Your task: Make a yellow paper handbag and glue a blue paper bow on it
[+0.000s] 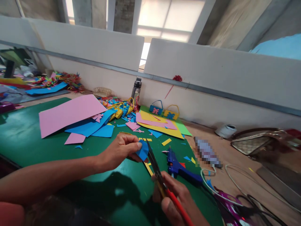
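My left hand (125,145) pinches a small blue paper piece (143,152) between thumb and fingers above the green mat. A bit of yellow shows behind that hand; what it belongs to is hidden. Gripped in my right hand (176,194) is a pair of scissors (154,161) with red handles, its dark blades pointing up and away beside the blue piece's right edge. Whether the blades touch the paper I cannot tell. A blue glue gun (181,169) lies on the mat right of the scissors. Near the hands are yellow paper strips (166,142) and small offcuts.
Pink (71,113) and blue sheets (90,125) lie at left. Behind are a heap of paper pieces (121,108), a bottle (136,89), and blue (156,109) and yellow paper bags (171,113). Cables (231,175), a purple device (229,204) and a handbag (256,144) sit at right.
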Demonstrator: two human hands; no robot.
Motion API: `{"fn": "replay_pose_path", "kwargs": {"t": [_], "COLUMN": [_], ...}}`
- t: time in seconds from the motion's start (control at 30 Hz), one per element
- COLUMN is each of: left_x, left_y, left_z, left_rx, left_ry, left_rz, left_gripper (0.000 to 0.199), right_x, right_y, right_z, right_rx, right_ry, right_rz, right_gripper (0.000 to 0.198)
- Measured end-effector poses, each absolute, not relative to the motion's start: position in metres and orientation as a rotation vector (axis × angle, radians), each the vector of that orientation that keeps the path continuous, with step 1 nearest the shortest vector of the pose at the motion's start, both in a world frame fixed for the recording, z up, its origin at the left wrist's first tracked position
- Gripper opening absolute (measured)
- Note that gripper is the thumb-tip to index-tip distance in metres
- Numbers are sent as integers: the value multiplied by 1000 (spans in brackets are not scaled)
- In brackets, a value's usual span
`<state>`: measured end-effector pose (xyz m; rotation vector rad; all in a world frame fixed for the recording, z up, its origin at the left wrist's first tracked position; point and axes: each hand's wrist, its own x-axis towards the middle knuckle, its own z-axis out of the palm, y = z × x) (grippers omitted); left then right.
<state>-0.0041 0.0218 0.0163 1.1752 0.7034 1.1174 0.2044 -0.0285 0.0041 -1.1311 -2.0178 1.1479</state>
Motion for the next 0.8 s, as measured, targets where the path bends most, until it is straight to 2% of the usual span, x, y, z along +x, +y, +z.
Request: {"fn": "replay_pose_path", "kwargs": {"t": [0.8], "left_x": [4], "left_y": [17], "left_z": [15], "left_rx": [1150], "left_ry": [732], "left_rz": [1137], "left_gripper": [30], "right_x": [200], "right_y": [-29], "right_z": [3], "right_rx": [-1153], "right_ry": [-1882], "right_rz": [1259], "right_gripper": [58]}}
